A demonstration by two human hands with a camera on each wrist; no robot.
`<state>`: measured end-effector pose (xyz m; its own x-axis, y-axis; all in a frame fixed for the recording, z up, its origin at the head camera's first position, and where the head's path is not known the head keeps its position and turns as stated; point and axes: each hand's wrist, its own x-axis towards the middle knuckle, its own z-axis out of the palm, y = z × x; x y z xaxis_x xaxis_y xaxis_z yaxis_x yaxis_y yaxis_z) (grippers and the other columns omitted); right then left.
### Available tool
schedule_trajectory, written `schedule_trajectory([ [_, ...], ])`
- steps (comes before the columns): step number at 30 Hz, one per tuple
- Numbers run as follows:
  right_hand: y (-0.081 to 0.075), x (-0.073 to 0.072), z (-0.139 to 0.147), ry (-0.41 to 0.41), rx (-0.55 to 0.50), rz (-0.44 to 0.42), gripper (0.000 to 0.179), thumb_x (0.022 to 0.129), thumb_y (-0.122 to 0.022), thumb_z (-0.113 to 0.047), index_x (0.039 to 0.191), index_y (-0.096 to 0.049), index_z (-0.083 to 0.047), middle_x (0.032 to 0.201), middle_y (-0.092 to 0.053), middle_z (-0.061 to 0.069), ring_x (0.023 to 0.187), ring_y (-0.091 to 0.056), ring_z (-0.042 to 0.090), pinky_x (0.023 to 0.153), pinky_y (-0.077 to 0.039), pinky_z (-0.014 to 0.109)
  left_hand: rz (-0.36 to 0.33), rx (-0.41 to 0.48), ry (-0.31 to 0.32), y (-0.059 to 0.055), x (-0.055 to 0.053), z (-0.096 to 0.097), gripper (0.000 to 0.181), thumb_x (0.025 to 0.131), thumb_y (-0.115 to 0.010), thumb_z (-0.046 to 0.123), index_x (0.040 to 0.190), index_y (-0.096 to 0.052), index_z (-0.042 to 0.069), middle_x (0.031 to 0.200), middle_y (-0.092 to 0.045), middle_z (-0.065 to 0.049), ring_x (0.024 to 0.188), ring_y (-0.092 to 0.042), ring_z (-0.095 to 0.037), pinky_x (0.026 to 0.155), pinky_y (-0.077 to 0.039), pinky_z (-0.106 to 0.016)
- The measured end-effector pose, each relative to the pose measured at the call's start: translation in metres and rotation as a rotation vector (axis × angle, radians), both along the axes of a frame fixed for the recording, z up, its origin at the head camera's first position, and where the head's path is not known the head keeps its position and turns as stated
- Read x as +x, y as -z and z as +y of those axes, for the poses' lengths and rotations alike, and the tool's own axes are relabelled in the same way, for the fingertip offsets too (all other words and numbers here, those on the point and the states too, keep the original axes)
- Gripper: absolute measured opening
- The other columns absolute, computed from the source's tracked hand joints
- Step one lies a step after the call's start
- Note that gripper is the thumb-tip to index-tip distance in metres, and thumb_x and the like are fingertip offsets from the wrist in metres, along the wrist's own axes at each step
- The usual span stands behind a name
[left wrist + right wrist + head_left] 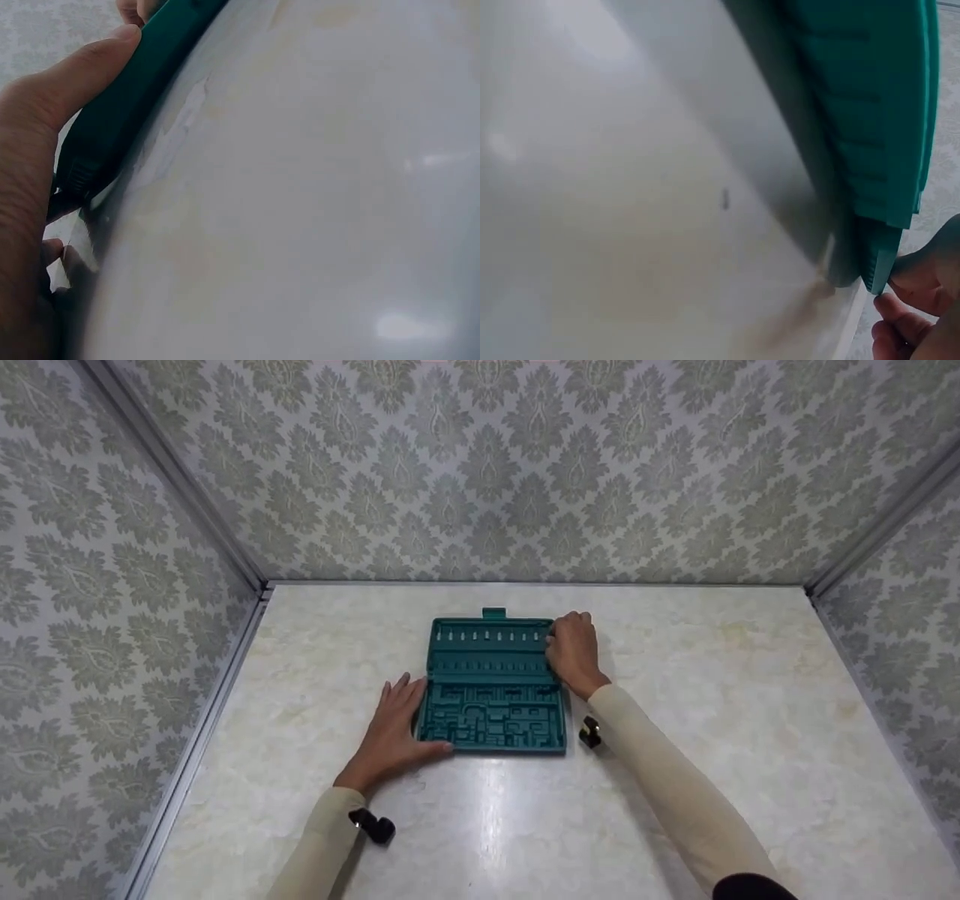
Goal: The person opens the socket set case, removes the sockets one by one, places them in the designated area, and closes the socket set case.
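Note:
A green plastic tool case (491,716) lies unfolded on the table, its lid half (491,649) at the far side. Along the lid runs a row of small pale bits (487,636). The near half shows moulded recesses. My left hand (394,735) lies at the case's near left corner, fingers stretched along the left side and thumb (105,64) on the front edge. At the lid's right edge, my right hand (576,652) pinches the rim between thumb and curled fingers; the right wrist view shows the fingertips (900,315) at the case's edge.
The case stands on a pale marbled table (720,720). Patterned wall panels (487,472) rise behind the table and on both sides. A latch tab (493,613) sticks out from the lid's far edge. Small black devices (373,826) are worn at both wrists.

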<state>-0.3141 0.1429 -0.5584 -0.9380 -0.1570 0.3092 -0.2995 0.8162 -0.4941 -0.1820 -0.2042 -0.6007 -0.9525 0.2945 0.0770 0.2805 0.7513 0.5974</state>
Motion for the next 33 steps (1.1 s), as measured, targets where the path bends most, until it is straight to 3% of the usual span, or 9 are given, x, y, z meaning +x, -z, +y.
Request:
schedule_trajectory([
  [7, -0.006, -0.002, 0.004, 0.010, -0.069, -0.015, 0.015, 0.105, -0.066, 0.000, 0.105, -0.077, 0.010, 0.104, -0.071, 0.024, 0.103, -0.058, 0.040, 0.094, -0.050, 0.054, 0.021, 0.000, 0.004, -0.006, -0.005, 0.002, 0.134, 0.077, -0.081, 0.082, 0.177, -0.024, 0.014, 0.181, -0.030, -0.009, 0.171, -0.009, -0.031, 0.138, 0.001, -0.053],
  [15, -0.013, 0.002, 0.016, 0.025, -0.271, -0.072, 0.019, 0.110, -0.065, -0.011, 0.117, -0.076, 0.003, 0.113, -0.074, 0.020, 0.107, -0.064, 0.034, 0.095, -0.055, 0.052, -0.002, -0.002, -0.022, -0.004, -0.003, 0.000, 0.134, 0.076, -0.080, 0.084, 0.178, -0.023, 0.018, 0.182, -0.027, -0.006, 0.172, -0.007, -0.028, 0.138, 0.000, -0.054],
  [21, -0.014, 0.022, 0.041, 0.013, -0.398, -0.027, 0.015, 0.106, -0.067, -0.006, 0.113, -0.075, 0.005, 0.107, -0.077, 0.019, 0.099, -0.072, 0.031, 0.088, -0.059, 0.044, -0.009, -0.003, -0.004, 0.000, 0.001, -0.001, 0.133, 0.077, -0.080, 0.083, 0.178, -0.022, 0.018, 0.183, -0.024, -0.009, 0.171, -0.007, -0.030, 0.138, 0.000, -0.054],
  [27, -0.013, 0.046, 0.074, 0.066, -0.486, -0.011, 0.015, 0.104, -0.070, -0.006, 0.114, -0.076, 0.005, 0.109, -0.078, 0.018, 0.098, -0.073, 0.028, 0.083, -0.056, 0.023, 0.027, -0.022, 0.014, 0.001, -0.001, -0.002, 0.131, 0.079, -0.082, 0.078, 0.177, -0.024, 0.012, 0.181, -0.029, -0.011, 0.171, -0.010, -0.033, 0.138, 0.002, -0.054],
  [33, -0.001, 0.071, 0.106, 0.138, -0.540, -0.016, 0.021, 0.104, -0.073, -0.007, 0.121, -0.078, 0.005, 0.114, -0.079, 0.017, 0.099, -0.072, 0.021, 0.082, -0.054, 0.016, 0.004, -0.001, 0.010, -0.001, 0.000, 0.000, 0.134, 0.078, -0.082, 0.080, 0.177, -0.023, 0.012, 0.181, -0.029, -0.010, 0.171, -0.008, -0.031, 0.138, 0.002, -0.053],
])
